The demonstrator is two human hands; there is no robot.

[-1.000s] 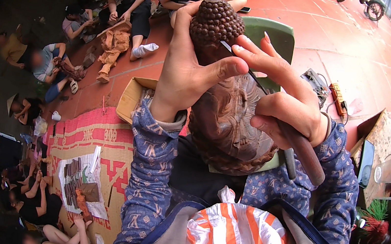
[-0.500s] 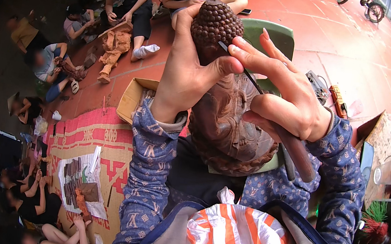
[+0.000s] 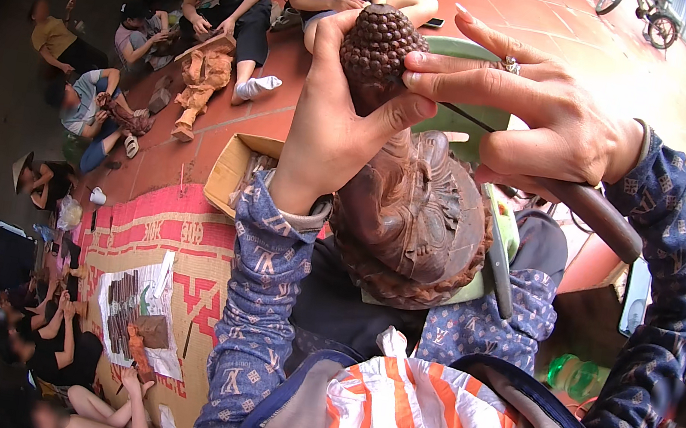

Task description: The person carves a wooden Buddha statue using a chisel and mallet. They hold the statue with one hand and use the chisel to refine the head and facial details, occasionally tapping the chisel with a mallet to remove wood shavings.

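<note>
A dark brown wooden carving of a robed seated figure (image 3: 416, 215) rests in my lap, its head (image 3: 383, 42) covered in round knobby curls. My left hand (image 3: 320, 124) wraps around the head from the left, with the thumb below the curls. In my right hand (image 3: 545, 124) is a carving tool (image 3: 598, 217). Its thick wooden handle sticks out below my palm and its thin dark shaft runs toward the head. My right fingertips touch the side of the head beside my left thumb, hiding the tool's tip.
On the left are an open cardboard box (image 3: 236, 167), a patterned mat (image 3: 201, 269) and several tools on paper (image 3: 126, 315). A reddish carving (image 3: 204, 83) lies near several seated people. A dark rod (image 3: 501, 278) lies beside my carving; a green bottle (image 3: 580, 377) lies lower right.
My right hand has swung outward to the right, and the tool lies flatter, its handle further right. My left hand stays on the carving's head. The green bottle has come into view.
</note>
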